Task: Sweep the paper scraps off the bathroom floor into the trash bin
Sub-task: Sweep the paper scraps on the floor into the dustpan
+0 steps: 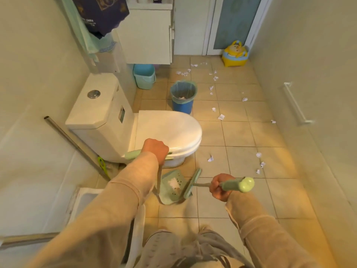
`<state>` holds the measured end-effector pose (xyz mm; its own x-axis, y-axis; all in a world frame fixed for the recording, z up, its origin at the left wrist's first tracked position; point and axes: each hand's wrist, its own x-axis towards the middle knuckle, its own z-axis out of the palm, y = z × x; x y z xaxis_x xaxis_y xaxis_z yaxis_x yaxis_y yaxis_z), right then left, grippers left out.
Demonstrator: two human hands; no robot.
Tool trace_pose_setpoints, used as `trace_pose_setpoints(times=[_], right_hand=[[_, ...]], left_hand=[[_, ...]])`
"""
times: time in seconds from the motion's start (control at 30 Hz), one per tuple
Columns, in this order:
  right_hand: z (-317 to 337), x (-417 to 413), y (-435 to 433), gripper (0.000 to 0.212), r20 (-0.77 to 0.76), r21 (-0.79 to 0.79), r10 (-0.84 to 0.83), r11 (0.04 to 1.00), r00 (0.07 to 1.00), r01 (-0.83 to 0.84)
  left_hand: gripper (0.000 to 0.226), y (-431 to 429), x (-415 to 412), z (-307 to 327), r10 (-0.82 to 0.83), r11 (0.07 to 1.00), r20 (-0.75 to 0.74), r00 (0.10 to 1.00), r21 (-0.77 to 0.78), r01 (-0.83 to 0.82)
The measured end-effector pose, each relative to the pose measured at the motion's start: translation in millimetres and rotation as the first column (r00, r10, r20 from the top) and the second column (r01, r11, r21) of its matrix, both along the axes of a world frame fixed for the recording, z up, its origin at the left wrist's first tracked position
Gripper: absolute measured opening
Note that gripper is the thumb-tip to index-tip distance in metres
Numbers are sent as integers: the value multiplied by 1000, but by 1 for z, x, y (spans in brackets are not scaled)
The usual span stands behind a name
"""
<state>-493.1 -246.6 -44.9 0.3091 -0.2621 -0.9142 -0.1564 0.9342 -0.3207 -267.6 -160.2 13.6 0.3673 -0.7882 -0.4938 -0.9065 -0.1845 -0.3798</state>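
Note:
My left hand (pixel 155 149) grips the green handle of a long dustpan (pixel 172 187), whose pan rests on the tiles in front of the toilet with a few white scraps inside. My right hand (pixel 221 187) holds the green broom handle (pixel 238 184); the broom head (pixel 192 183) sits at the pan's right edge. Several paper scraps (pixel 210 158) lie scattered over the floor, from near the toilet to the far door. The blue trash bin (pixel 183 97), lined with a green bag, stands behind the toilet bowl and holds some scraps.
A white toilet (pixel 170 130) fills the left middle. A light blue bucket (pixel 144 76) stands under the wall cabinet. A yellow child's potty (pixel 234 54) sits by the far door. A metal pole (pixel 77 146) leans beside the toilet. A grab rail (pixel 295 104) is on the right wall.

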Motion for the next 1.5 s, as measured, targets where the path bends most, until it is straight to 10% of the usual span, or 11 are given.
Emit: trace_pose_setpoints(times=[0.3, 0.5, 0.87, 1.5], right_hand=[[-23, -56, -24, 19, -484, -154, 573, 688, 661, -709], [-56, -89, -17, 37, -588, -100, 653, 528, 478, -844], [-54, -158, -37, 34, -369, 11, 329, 937, 869, -350], [-47, -226, -69, 26, -486, -89, 57, 989, 872, -114]], left_hand=[[37, -41, -57, -30, 68, 991, -118, 991, -110, -81], [23, -64, -108, -51, -17, 995, -100, 995, -103, 7], [28, -99, -120, -45, -82, 992, -92, 992, -105, 72], [23, -141, -147, -46, -329, 942, -118, 937, -117, 316]])
